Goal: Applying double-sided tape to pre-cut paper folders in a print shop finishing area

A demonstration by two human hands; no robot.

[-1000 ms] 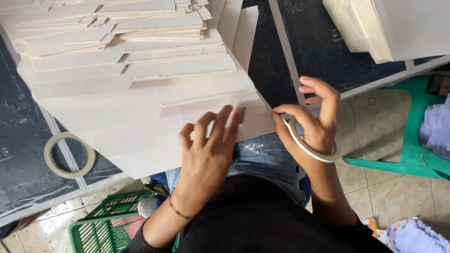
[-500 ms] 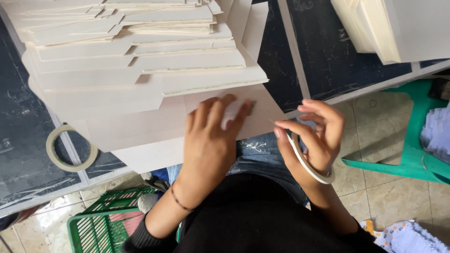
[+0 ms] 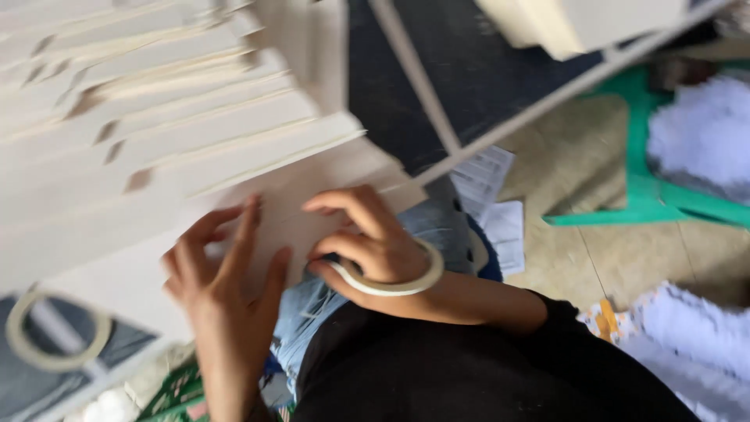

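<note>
Left hand: my left hand [image 3: 226,273] lies flat, fingers spread, palm down on the card sheet [image 3: 297,211] at the table's near edge.
Right hand: my right hand [image 3: 367,242] is loosely curled, fingertips on the same sheet just right of the left hand; it pinches nothing that I can make out.
Tape ring: a pale tape ring [image 3: 394,281] sits around my right hand at the wrist, like a bangle.
Card sheet: pale, flat, its near edge hanging over the table edge above my lap.
Stack: a fanned stack of cards [image 3: 141,117] covers the table's far left, overlapping the sheet.
Second ring: another tape roll [image 3: 55,332] lies at the table's near left corner, well apart from both hands.
Table: dark top [image 3: 469,70] with pale rails.
Floor: a green stool [image 3: 648,187] to the right; printed paper slips [image 3: 492,203] beside my knee.
</note>
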